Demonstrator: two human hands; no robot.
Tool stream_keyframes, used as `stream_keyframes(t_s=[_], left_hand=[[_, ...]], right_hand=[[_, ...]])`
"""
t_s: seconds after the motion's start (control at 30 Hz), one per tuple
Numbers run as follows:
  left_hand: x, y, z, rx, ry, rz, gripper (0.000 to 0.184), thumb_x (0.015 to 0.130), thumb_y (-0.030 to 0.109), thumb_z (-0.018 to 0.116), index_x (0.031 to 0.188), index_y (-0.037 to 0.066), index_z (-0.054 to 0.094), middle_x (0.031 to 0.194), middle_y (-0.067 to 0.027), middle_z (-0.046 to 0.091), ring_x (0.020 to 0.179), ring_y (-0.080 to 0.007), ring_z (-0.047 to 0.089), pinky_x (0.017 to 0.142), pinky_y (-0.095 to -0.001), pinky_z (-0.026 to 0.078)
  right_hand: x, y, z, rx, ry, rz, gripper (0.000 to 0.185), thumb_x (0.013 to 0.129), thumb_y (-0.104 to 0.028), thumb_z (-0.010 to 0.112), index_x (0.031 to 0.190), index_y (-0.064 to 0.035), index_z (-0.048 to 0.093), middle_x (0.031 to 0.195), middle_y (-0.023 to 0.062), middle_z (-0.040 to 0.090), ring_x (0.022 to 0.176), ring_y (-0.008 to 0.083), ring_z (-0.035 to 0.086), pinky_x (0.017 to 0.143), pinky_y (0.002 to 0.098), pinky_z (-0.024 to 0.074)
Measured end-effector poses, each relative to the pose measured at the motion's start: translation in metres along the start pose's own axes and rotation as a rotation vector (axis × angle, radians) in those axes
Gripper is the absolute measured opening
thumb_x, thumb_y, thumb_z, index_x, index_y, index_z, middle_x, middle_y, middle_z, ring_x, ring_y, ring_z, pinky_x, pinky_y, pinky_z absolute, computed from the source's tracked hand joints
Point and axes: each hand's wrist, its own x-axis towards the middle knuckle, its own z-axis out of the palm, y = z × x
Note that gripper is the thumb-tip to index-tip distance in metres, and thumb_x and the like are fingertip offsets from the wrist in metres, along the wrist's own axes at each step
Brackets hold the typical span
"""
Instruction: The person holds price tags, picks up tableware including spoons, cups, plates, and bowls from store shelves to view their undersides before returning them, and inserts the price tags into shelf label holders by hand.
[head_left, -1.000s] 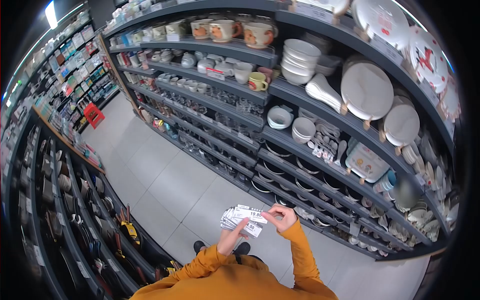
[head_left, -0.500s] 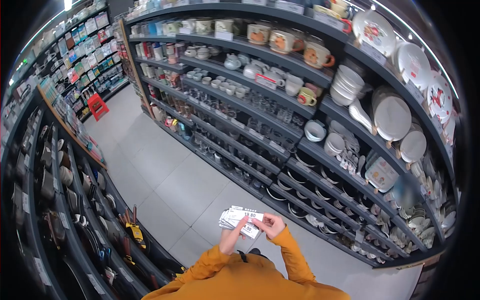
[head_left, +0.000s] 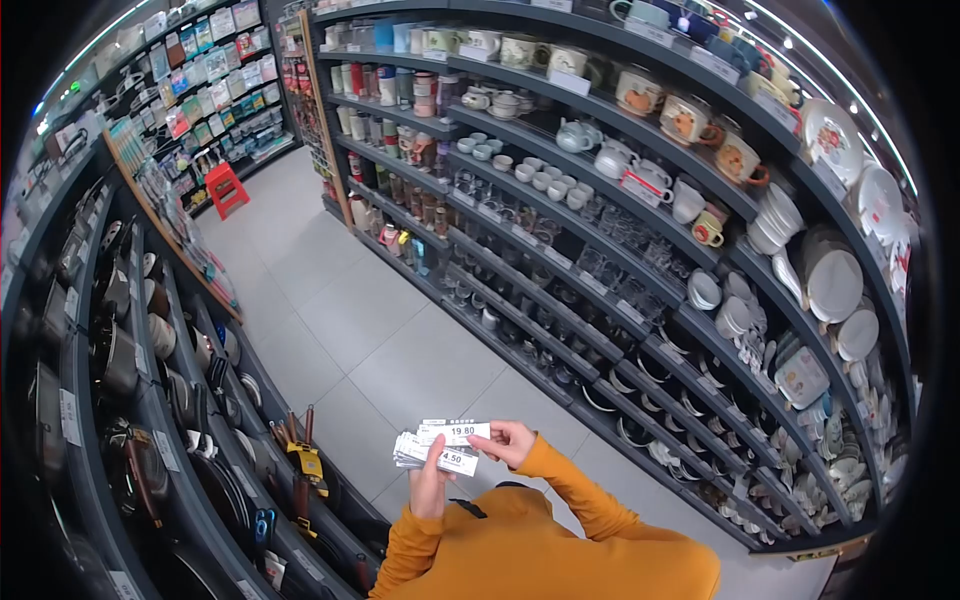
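My left hand is closed on a fanned stack of white price tags, its thumb lying across their front. At the right end of the top price tag, which reads 19.80, my right hand pinches the edge between thumb and fingers. Just below that tag, another price tag shows 4.50 in part, with its left side behind my left thumb. Both hands are in front of my body, over the aisle floor.
A long dark shelf unit on the right bears mugs, teapots, glasses and plates. Pans and utensils fill the shelves on the left. A red step stool stands on the tiled floor up the aisle.
My view has swung left, so the shelves appear further right. The hands and tags sit further left in view. My right hand has moved outward to the top tag's right end.
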Motion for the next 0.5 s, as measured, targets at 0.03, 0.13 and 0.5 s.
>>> stream_keyframes(t_s=[0.03, 0.13, 0.5], left_hand=[[0.002, 0.006, -0.003, -0.016, 0.015, 0.011, 0.018, 0.094, 0.017, 0.053, 0.108, 0.006, 0.055, 0.090, -0.0022, 0.063, 0.069, -0.0072, 0.058, 0.049, -0.0216, 0.038], [0.012, 0.020, -0.008, -0.046, 0.042, 0.024, 0.018, 0.094, 0.017, 0.053, 0.108, 0.005, 0.055, 0.090, -0.0024, 0.063, 0.069, -0.0074, 0.058, 0.049, -0.0220, 0.038], [0.116, 0.077, -0.013, -0.033, 0.176, 0.015, 0.019, 0.093, 0.013, 0.054, 0.109, 0.004, 0.054, 0.089, -0.0039, 0.063, 0.066, -0.0094, 0.058, 0.050, -0.0234, 0.040]], right_hand=[[0.010, -0.007, 0.004, -0.043, -0.017, 0.013, 0.025, 0.091, -0.026, 0.062, 0.086, -0.0004, 0.062, 0.061, -0.0040, 0.051, 0.053, 0.0029, 0.041, 0.047, 0.0204, 0.0315], [0.040, -0.012, 0.009, -0.116, -0.063, 0.040, 0.026, 0.091, -0.026, 0.061, 0.085, -0.0012, 0.062, 0.059, -0.0041, 0.049, 0.051, 0.0029, 0.039, 0.045, 0.0210, 0.0297], [0.186, -0.043, -0.013, -0.038, -0.192, -0.079, 0.027, 0.092, -0.025, 0.060, 0.076, -0.0032, 0.057, 0.058, -0.0040, 0.048, 0.053, 0.0024, 0.040, 0.046, 0.0211, 0.0295]])
